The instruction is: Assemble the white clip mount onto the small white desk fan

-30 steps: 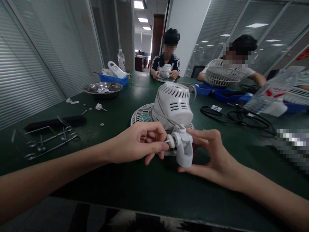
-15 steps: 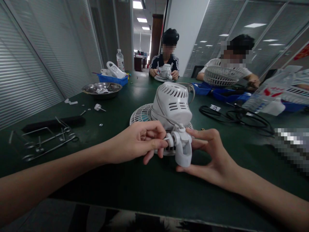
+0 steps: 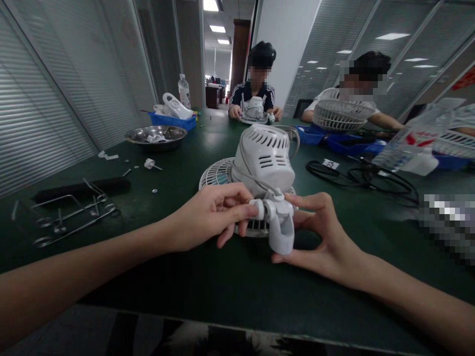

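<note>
A white fan (image 3: 265, 155) lies grille-down on the dark green table, its slotted motor housing on top. From the housing's near side juts a white swivel bracket (image 3: 282, 232) with a hollow lower end. My right hand (image 3: 322, 235) grips this bracket, index finger on the upper joint and thumb under the lower end. With thumb and fingers, my left hand (image 3: 226, 212) pinches a small white knob (image 3: 258, 209) at the bracket's left side. A thin grey cord runs down the housing to the joint. The fan's grille (image 3: 215, 175) shows partly beneath.
On the left lie a metal wire stand (image 3: 70, 217), a white knob with a bolt (image 3: 150, 163) and a metal bowl (image 3: 158, 142). Black cable (image 3: 356, 178) and a tilted plastic bottle (image 3: 411, 133) are right. Two people sit across the table with other fans.
My left fingers have shifted slightly on the knob, whose face now shows more. The right hand keeps its hold on the bracket. Across the table, one person's hands have moved around their fan.
</note>
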`<state>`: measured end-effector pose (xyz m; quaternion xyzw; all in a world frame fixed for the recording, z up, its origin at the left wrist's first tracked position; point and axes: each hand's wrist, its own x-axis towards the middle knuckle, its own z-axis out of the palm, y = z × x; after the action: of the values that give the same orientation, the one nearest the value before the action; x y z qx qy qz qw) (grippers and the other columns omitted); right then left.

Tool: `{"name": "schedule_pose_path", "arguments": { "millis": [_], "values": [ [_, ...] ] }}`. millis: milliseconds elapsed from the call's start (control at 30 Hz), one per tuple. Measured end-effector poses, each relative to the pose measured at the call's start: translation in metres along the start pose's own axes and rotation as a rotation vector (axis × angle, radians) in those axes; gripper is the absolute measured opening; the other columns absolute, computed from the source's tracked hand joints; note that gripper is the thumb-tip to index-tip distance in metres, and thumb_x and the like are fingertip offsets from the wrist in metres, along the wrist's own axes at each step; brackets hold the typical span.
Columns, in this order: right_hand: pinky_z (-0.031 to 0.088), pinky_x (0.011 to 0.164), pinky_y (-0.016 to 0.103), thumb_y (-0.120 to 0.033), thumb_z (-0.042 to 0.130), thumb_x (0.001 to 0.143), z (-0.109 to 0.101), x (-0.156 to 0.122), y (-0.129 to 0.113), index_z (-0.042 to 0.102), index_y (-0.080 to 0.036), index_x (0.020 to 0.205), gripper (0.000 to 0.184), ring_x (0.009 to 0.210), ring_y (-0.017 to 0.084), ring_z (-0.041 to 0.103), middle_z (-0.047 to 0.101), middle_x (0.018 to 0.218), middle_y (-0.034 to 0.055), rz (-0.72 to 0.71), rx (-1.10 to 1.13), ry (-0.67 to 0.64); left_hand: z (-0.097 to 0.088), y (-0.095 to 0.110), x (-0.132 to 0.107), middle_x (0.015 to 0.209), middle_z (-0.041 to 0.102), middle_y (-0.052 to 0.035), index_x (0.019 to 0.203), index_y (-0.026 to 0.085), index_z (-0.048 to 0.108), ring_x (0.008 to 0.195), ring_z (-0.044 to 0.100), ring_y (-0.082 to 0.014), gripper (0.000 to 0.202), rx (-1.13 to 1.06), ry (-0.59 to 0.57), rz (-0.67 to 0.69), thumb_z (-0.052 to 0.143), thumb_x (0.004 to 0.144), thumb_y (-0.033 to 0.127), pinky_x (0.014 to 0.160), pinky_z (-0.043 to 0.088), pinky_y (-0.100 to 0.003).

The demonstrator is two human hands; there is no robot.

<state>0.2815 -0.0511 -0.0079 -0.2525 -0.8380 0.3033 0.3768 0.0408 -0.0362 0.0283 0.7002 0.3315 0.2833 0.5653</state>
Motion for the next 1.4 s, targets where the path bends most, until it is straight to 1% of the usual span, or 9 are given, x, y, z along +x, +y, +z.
{"name": "schedule_pose_path", "arguments": {
  "millis": [333, 567, 733, 967, 1100, 1200, 1267, 1333, 1400],
  "values": [
    [0.058, 0.069, 0.030, -0.021, 0.078, 0.076, 0.0005, -0.0017, 0.0026, 0.029, -0.031, 0.132, 0.075, 0.079, 0.020, 0.070, 0.065, 0.087, -0.0019, -0.002, -0.005, 0.007, 0.0020, -0.0033, -0.0001, 0.062, 0.061, 0.0050, 0.086, 0.016, 0.054, 0.039, 0.051, -0.0021, 0.014, -0.040, 0.005, 0.016, 0.055, 0.092, 0.028, 0.039, 0.034, -0.011],
    [0.059, 0.066, 0.033, -0.022, 0.078, 0.076, 0.0009, -0.0022, 0.0049, 0.029, -0.032, 0.130, 0.075, 0.079, 0.022, 0.070, 0.064, 0.084, -0.0020, -0.005, 0.015, 0.006, 0.0039, -0.0041, -0.0010, 0.059, 0.060, 0.0059, 0.087, 0.018, 0.051, 0.038, 0.050, -0.0040, 0.016, 0.000, 0.007, 0.030, 0.053, 0.093, 0.032, 0.040, 0.036, -0.014],
    [0.059, 0.070, 0.035, -0.021, 0.079, 0.075, 0.0009, -0.0018, 0.0050, 0.028, -0.032, 0.131, 0.076, 0.081, 0.022, 0.069, 0.064, 0.086, -0.0022, -0.003, 0.019, 0.004, 0.0035, -0.0055, -0.0020, 0.061, 0.060, 0.0053, 0.088, 0.018, 0.050, 0.040, 0.050, -0.0043, 0.017, 0.037, 0.005, 0.036, 0.053, 0.094, 0.034, 0.040, 0.037, -0.014],
    [0.058, 0.073, 0.035, -0.022, 0.079, 0.076, 0.0008, -0.0036, 0.0070, 0.027, -0.032, 0.135, 0.079, 0.084, 0.022, 0.070, 0.065, 0.086, -0.0022, -0.016, -0.010, 0.005, 0.0017, -0.0060, -0.0013, 0.062, 0.061, 0.0054, 0.087, 0.018, 0.052, 0.041, 0.052, -0.0037, 0.015, 0.100, 0.014, 0.059, 0.053, 0.094, 0.031, 0.043, 0.040, -0.014],
    [0.058, 0.073, 0.036, -0.024, 0.077, 0.078, 0.0014, -0.0033, 0.0067, 0.027, -0.030, 0.134, 0.076, 0.081, 0.021, 0.070, 0.065, 0.087, -0.0012, -0.032, -0.026, 0.006, 0.0023, -0.0034, 0.0008, 0.057, 0.061, 0.0054, 0.086, 0.018, 0.050, 0.038, 0.052, -0.0044, 0.016, -0.027, -0.022, -0.005, 0.055, 0.093, 0.032, 0.037, 0.035, -0.011],
    [0.058, 0.071, 0.034, -0.027, 0.077, 0.078, 0.0016, -0.0022, 0.0057, 0.026, -0.029, 0.133, 0.074, 0.080, 0.021, 0.070, 0.065, 0.087, -0.0009, -0.022, -0.039, 0.008, 0.0039, -0.0014, 0.0025, 0.053, 0.063, 0.0043, 0.084, 0.020, 0.044, 0.034, 0.052, -0.0071, 0.021, -0.266, -0.111, -0.106, 0.054, 0.093, 0.036, 0.028, 0.028, -0.009],
    [0.058, 0.070, 0.032, -0.027, 0.077, 0.078, 0.0019, -0.0015, 0.0047, 0.027, -0.029, 0.131, 0.073, 0.079, 0.020, 0.069, 0.065, 0.087, -0.0012, -0.021, -0.033, 0.005, 0.0053, -0.0008, 0.0031, 0.053, 0.063, 0.0039, 0.082, 0.021, 0.042, 0.032, 0.051, -0.0077, 0.022, -0.399, -0.148, -0.160, 0.052, 0.093, 0.037, 0.026, 0.028, -0.009],
    [0.057, 0.069, 0.031, -0.027, 0.078, 0.077, 0.0019, -0.0009, 0.0036, 0.027, -0.030, 0.130, 0.073, 0.079, 0.019, 0.069, 0.065, 0.087, -0.0018, -0.021, -0.018, 0.004, 0.0060, -0.0011, 0.0030, 0.052, 0.063, 0.0042, 0.082, 0.021, 0.042, 0.032, 0.050, -0.0078, 0.022, -0.407, -0.133, -0.174, 0.051, 0.093, 0.038, 0.026, 0.030, -0.010],
    [0.057, 0.068, 0.031, -0.027, 0.078, 0.077, 0.0008, -0.0002, 0.0020, 0.027, -0.031, 0.129, 0.073, 0.077, 0.019, 0.069, 0.065, 0.084, -0.0027, -0.017, -0.004, -0.001, 0.0046, -0.0021, 0.0022, 0.053, 0.062, 0.0046, 0.084, 0.021, 0.044, 0.033, 0.051, -0.0085, 0.021, -0.253, -0.082, -0.118, 0.051, 0.093, 0.038, 0.028, 0.032, -0.013]
  ]
}}
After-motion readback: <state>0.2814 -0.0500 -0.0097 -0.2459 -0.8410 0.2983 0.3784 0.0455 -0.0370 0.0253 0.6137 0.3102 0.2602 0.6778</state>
